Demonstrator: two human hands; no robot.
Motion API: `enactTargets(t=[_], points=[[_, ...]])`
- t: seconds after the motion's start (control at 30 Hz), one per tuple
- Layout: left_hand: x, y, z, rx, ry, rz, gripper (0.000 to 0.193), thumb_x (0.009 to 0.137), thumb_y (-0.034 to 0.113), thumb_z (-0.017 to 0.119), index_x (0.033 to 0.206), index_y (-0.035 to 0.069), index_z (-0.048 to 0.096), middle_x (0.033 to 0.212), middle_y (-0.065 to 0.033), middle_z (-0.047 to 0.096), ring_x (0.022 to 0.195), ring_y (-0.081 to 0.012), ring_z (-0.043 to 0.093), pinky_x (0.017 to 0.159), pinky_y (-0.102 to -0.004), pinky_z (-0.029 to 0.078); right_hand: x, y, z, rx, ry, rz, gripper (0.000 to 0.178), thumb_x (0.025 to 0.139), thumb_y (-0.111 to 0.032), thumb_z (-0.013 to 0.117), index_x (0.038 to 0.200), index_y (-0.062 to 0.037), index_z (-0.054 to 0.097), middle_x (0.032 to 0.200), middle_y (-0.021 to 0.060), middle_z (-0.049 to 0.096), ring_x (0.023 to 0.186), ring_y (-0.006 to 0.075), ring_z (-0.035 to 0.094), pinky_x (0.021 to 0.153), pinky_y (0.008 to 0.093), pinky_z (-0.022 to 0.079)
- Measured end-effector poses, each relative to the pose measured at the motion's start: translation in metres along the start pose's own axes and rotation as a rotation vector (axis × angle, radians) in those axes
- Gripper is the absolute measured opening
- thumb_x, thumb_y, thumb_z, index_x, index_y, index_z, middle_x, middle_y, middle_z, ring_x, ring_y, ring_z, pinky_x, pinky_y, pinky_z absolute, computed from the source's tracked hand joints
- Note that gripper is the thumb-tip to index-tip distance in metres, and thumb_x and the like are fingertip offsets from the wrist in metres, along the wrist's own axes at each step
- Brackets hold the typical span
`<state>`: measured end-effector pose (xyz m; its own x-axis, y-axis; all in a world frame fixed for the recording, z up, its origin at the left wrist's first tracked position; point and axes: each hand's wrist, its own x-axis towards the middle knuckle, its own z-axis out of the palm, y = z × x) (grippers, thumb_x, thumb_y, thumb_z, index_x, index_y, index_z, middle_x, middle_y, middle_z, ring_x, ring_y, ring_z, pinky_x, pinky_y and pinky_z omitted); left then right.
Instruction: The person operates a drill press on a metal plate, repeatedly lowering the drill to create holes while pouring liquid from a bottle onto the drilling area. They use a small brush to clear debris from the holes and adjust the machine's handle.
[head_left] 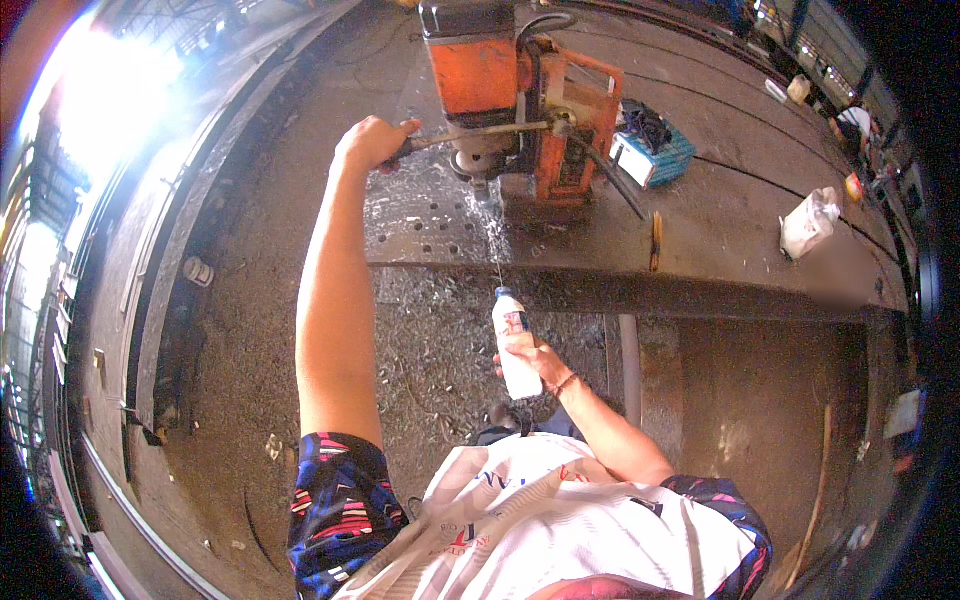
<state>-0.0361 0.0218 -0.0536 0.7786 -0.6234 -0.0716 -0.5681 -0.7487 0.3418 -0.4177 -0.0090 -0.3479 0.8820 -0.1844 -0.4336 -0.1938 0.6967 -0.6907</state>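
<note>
One drill (478,80) stands ahead, the nearer left hand (375,143) gripping its lever (480,132), the right hand (530,360) gripping a bottle (509,325) pointed lengthwise toward it.

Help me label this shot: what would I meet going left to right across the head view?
Small white object, left hand, orange drilling machine, blue box, whitish bag-like object.

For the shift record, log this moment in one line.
Left hand: gripping lever | Right hand: gripping white bottle | Liquid jet: from bottle toward orange machine | Holed plate: wet
</note>
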Motion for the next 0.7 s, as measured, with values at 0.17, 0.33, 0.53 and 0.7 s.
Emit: enactTargets(t=[0.17, 0.33, 0.53, 0.7], points=[[-0.004, 0.001, 0.0, -0.029, 0.039, 0.044, 0.069, 0.088, 0.068, 0.049, 0.069, 0.007, 0.074, 0.062, -0.0102, 0.067, 0.055, -0.0204, 0.067, 0.065, -0.0366, 0.054, 0.004, 0.005, -0.008, 0.001, -0.004, 0.005, 0.036, 0.086, -0.015, 0.069, 0.118, -0.0031, 0.057, 0.097, 0.0156, 0.07, 0.08, 0.0263, 0.071, 0.07, 0.0385, 0.06], [0.001, -0.001, 0.002, -0.026, 0.028, 0.038, 0.07, 0.089, 0.067, 0.048, 0.069, 0.006, 0.073, 0.059, -0.0097, 0.065, 0.053, -0.0201, 0.066, 0.061, -0.0367, 0.053, 0.006, 0.007, -0.01, -0.049, -0.013, -0.032, 0.036, 0.086, -0.017, 0.07, 0.117, -0.0041, 0.058, 0.097, 0.0147, 0.07, 0.08, 0.025, 0.07, 0.068, 0.0369, 0.059], [0.003, -0.004, 0.003, -0.039, 0.028, 0.043, 0.069, 0.088, 0.067, 0.049, 0.071, 0.005, 0.073, 0.058, -0.0093, 0.065, 0.052, -0.0197, 0.065, 0.059, -0.0363, 0.053, 0.004, 0.003, -0.008, -0.047, -0.034, -0.016, 0.04, 0.087, -0.018, 0.07, 0.121, -0.0034, 0.056, 0.099, 0.0154, 0.069, 0.085, 0.0267, 0.07, 0.072, 0.0385, 0.059], [0.0, -0.003, 0.004, -0.068, 0.007, 0.021, 0.07, 0.088, 0.068, 0.049, 0.068, 0.005, 0.073, 0.059, -0.0086, 0.066, 0.057, -0.0195, 0.067, 0.066, -0.0363, 0.053, 0.011, 0.012, -0.015, -0.007, -0.029, -0.035, 0.041, 0.086, -0.018, 0.07, 0.121, -0.0032, 0.056, 0.102, 0.0156, 0.068, 0.088, 0.0273, 0.07, 0.075, 0.0394, 0.06]])
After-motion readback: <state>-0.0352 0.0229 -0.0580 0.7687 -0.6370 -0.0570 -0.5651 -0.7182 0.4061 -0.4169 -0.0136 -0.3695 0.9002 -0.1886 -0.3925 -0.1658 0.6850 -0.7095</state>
